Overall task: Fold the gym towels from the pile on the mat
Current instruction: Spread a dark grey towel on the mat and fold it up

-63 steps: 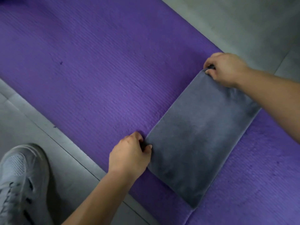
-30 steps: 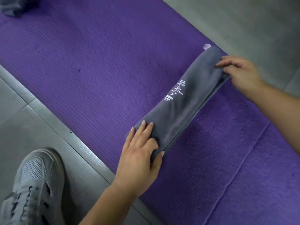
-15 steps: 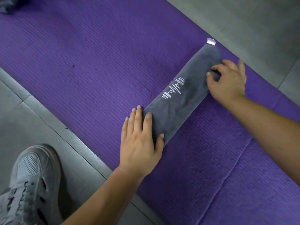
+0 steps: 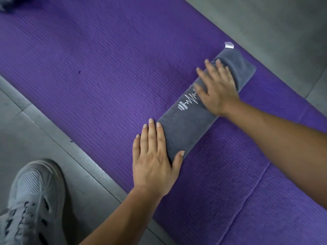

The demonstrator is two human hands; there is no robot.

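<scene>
Far top-left of the mat (image 4: 88, 68), a dark scrap of fabric (image 4: 5, 6) pokes in, possibly the remaining pile, can't confirm. Mid-mat, the grey towel (image 4: 185, 128) lies folded into a narrow strip, logo up; looks nearly done, maybe one cross-fold left. Left hand (image 4: 154, 165) flat, fingers together, pressing the near end. Right hand (image 4: 215, 85) flat, fingers spread, pressing the far half, slightly blurred.
</scene>
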